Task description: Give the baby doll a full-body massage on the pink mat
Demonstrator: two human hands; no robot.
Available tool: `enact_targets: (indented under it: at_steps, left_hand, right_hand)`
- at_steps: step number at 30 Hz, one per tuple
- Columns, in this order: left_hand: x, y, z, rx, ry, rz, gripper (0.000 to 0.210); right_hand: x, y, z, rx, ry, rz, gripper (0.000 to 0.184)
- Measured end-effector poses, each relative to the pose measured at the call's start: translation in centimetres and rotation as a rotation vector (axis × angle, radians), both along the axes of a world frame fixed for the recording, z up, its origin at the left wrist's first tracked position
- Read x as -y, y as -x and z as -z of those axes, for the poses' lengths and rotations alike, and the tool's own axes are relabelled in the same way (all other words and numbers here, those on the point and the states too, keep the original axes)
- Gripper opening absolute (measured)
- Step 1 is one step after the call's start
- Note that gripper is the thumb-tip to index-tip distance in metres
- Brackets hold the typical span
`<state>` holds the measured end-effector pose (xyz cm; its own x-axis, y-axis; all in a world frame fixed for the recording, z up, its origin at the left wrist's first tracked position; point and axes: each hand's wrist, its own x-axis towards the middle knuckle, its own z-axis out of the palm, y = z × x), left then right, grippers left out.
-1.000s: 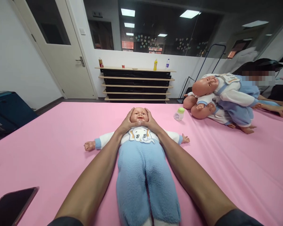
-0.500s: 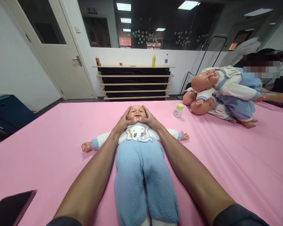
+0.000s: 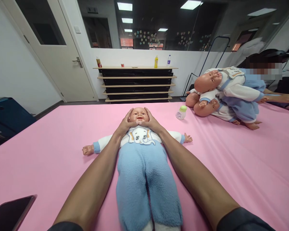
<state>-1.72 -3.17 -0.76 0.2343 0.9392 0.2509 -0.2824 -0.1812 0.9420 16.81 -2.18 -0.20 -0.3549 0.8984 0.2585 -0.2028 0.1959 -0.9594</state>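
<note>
A baby doll (image 3: 142, 163) lies face up on the pink table cover (image 3: 55, 141), its arms spread out to the sides and its legs towards me. It wears a blue fleece outfit with an elephant on the white chest. My left hand (image 3: 126, 124) cups one side of the doll's head (image 3: 138, 113), and my right hand (image 3: 153, 123) cups the other. Both thumbs meet at the chin below the mouth, while the fingers reach up along the cheeks. Behind the doll, to the right, stands a small clear bottle with a green cap (image 3: 181, 113).
Several more dolls (image 3: 233, 93) are piled at the right edge, with another person's arm (image 3: 281, 98) beside them. A phone (image 3: 11, 213) lies at the front left. Beyond the table stand a low shelf (image 3: 137, 77) with bottles and a blue suitcase (image 3: 11, 114).
My hands stay around the doll's head with no clear movement. The whole view has shifted very slightly.
</note>
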Motion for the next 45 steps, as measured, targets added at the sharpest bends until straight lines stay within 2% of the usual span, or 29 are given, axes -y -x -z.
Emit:
enact_targets:
  at_steps: [5, 9, 12, 18, 22, 32, 35, 40, 45]
  left_hand:
    - [0.3, 0.0, -0.3, 0.034, 0.049, 0.007, 0.094]
    - [0.4, 0.0, -0.6, 0.053, 0.070, 0.000, 0.091]
    - [0.3, 0.0, -0.6, 0.056, 0.076, 0.001, 0.091]
    - [0.2, -0.1, -0.3, 0.021, 0.023, -0.006, 0.101]
    - [0.2, -0.1, -0.3, 0.006, 0.018, -0.005, 0.099]
    - [0.5, 0.0, -0.7, 0.062, 0.072, 0.001, 0.091]
    - [0.4, 0.0, -0.7, 0.072, 0.070, -0.005, 0.091]
    - [0.5, -0.2, -0.6, 0.018, 0.020, -0.003, 0.102]
    - [0.6, -0.2, -0.6, 0.001, 0.017, -0.007, 0.102]
  right_hand:
    - [0.0, 0.0, -0.2, -0.068, 0.057, -0.028, 0.109]
    - [-0.4, 0.0, 0.2, -0.167, 0.108, -0.109, 0.103]
    - [-0.7, 0.1, 0.5, -0.200, 0.119, -0.111, 0.099]
    - [0.0, 0.2, -0.3, -0.025, 0.029, 0.012, 0.110]
    - [0.3, 0.2, -0.5, 0.009, 0.013, 0.045, 0.110]
    - [-0.9, 0.1, 0.8, -0.194, 0.109, -0.103, 0.096]
    - [-0.5, 0.3, 0.4, -0.165, 0.099, -0.072, 0.099]
    - [0.7, 0.3, -0.7, -0.010, 0.025, 0.050, 0.109]
    - [0.6, 0.1, -0.7, -0.017, 0.014, 0.033, 0.110]
